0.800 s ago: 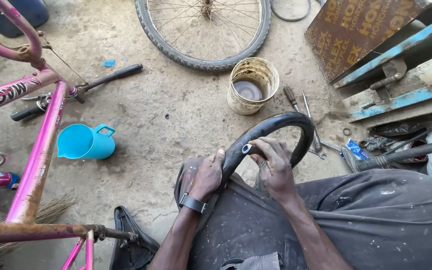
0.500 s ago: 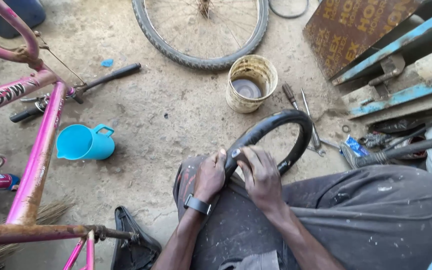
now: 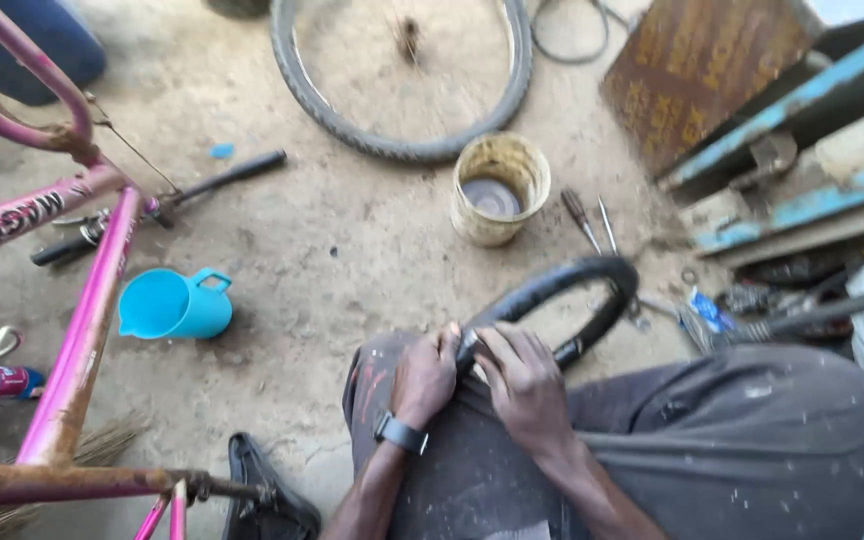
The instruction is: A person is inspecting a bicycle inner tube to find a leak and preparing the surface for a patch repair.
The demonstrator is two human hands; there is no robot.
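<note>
1. A pink frame (image 3: 82, 330) stood at your left; a wheel (image 3: 402, 140) lay ahead on the ground.
2. The tube (image 3: 562, 290) arched over your knee — its near end lay between your hands.
3. A tin (image 3: 500, 190) sat beyond it, a blue jug (image 3: 174, 305) to the left.
4. Your left hand (image 3: 424, 375) and right hand (image 3: 524, 385) pressed together — fingers closed on the tube.

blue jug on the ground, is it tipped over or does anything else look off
Yes: the blue jug lies on its side on the dirt, mouth facing left, no spill visible. Screwdrivers lie loose near the tin can.
</note>
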